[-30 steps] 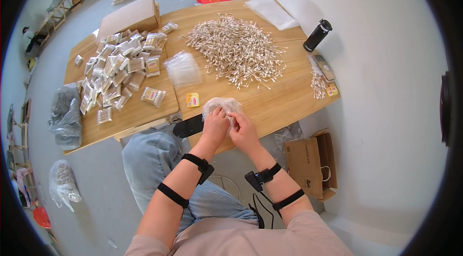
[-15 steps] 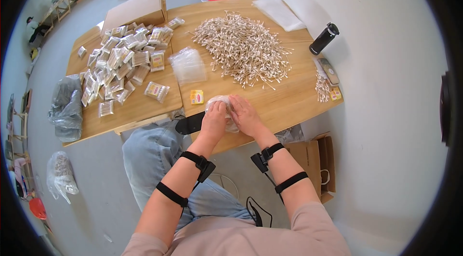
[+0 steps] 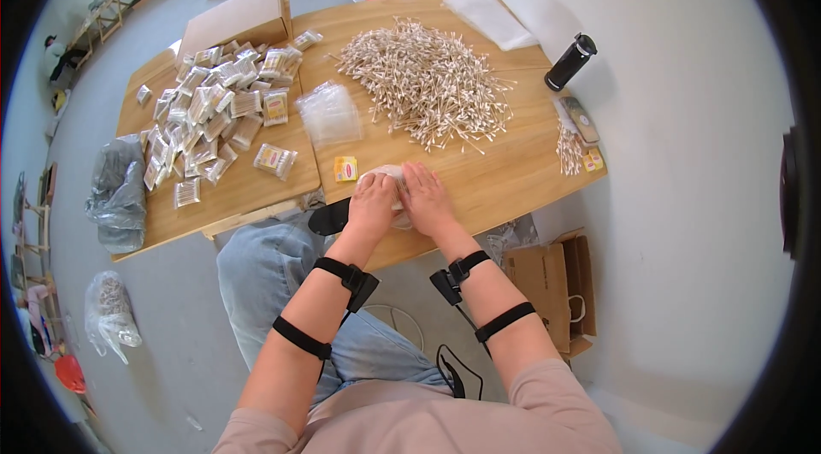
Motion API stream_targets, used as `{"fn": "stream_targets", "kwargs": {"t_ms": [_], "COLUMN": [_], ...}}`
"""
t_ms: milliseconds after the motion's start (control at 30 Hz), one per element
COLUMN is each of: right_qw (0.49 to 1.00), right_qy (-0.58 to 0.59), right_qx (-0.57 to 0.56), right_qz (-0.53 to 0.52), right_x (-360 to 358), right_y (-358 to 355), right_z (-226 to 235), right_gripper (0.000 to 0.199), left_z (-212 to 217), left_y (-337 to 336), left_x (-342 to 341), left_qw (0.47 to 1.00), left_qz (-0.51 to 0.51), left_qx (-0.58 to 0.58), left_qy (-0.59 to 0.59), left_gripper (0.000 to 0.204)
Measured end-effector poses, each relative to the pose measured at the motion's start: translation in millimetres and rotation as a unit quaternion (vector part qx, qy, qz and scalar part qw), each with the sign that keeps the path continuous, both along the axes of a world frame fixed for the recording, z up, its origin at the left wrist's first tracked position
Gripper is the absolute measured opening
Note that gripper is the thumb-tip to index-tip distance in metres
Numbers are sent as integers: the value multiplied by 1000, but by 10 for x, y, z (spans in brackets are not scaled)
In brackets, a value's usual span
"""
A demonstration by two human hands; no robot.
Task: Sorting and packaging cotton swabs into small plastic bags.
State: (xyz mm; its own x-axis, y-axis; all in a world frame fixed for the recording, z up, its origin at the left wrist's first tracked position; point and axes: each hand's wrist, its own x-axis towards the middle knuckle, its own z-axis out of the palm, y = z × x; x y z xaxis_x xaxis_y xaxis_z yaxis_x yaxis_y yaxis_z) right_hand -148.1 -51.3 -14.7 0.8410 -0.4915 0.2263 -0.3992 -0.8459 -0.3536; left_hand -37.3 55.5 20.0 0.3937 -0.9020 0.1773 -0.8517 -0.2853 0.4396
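At the table's near edge, my left hand and my right hand close from both sides on a clear plastic bag. Fingers cover most of the bag, so its contents are hard to make out. Just left of it lies a small stack of yellow-and-white cards. Beyond the cards is a stack of flat clear bags. A large heap of loose cotton swabs spreads over the table farther off. To the left are many filled swab packs, with one pack lying apart.
A black bottle stands at the table's right edge, near a small swab pile. A cardboard box sits at the far left, a grey plastic bag at the left edge. An open carton is on the floor, right.
Both hands stay on the plastic bag, and the right hand's fingers have shifted slightly left. The whole view has moved a little.
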Motion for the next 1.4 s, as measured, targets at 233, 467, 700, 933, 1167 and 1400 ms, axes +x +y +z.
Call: {"fn": "stream_targets", "kwargs": {"t_ms": [233, 467, 700, 933, 1167, 1400], "right_qw": [994, 968, 955, 838, 787, 765], "right_qy": [-33, -146, -157, -328, -374, -386], "right_qx": [0, 197, 245, 398, 453, 451], "right_qz": [-103, -52, -59, -177, -191, -251], "right_x": [200, -100, -150, -666, -747, -771], "right_y": [139, -136, 98, -158, -105, -141], "right_z": [-151, -116, 174, -4, -76, -6], "right_gripper": [51, 49, 42, 32, 16, 14], "left_z": [-133, -175, -255, 630, 73, -170], "left_y": [26, 51, 48, 351, 856, 787], "left_x": [-108, -168, -193, 292, 1663, 1824], "left_qw": [997, 995, 995, 992, 957, 951], "left_qz": [0, -73, -51, -82, 286, 306], "left_qx": [20, 35, 75, 11, -16, -17], "left_qy": [-69, -60, -49, 100, -51, 35], "left_gripper": [49, 56, 57, 17, 59, 58]}}
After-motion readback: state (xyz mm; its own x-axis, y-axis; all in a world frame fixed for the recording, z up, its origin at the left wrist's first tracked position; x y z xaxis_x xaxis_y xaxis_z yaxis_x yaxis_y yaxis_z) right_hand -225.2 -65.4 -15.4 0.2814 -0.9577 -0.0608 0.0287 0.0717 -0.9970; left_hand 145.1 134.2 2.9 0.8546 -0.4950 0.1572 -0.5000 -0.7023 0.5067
